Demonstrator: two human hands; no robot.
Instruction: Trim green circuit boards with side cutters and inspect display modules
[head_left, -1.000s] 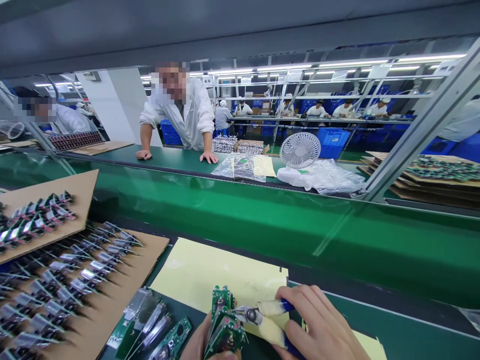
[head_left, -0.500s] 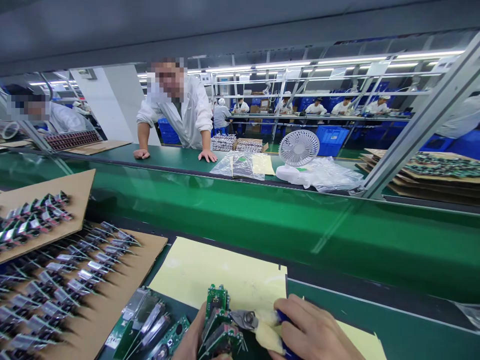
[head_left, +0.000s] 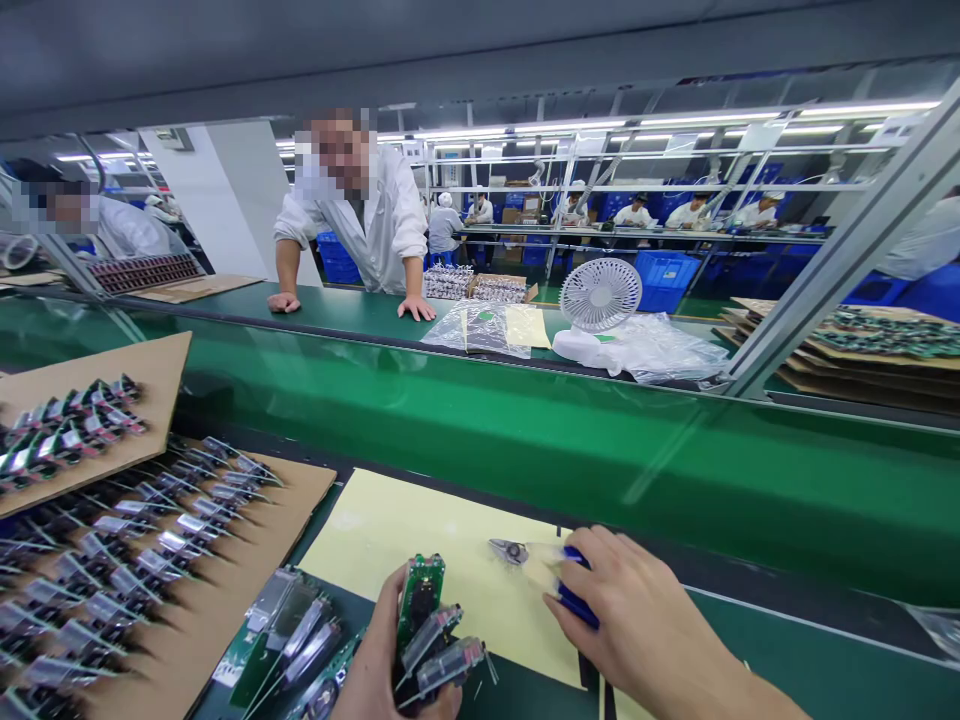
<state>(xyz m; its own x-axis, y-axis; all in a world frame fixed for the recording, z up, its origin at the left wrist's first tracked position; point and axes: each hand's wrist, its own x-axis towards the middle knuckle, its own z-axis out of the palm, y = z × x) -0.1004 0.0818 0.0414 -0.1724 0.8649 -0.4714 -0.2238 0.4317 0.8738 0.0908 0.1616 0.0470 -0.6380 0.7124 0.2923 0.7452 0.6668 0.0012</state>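
A green circuit board is gripped upright in the left hand, its long axis pointing away from the wearer, with silver components fanned out to its right; small blue-handled cutters are clasped in the right hand, nose pointing left (jaws too small to judge), over a yellow sheet on the bench; cardboard trays at left are filled with rows of similar components.

From my feed the left hand is cut off by the bottom edge, the cutters have their handles buried under the right hand, and the board rows run off lower left, blurred.
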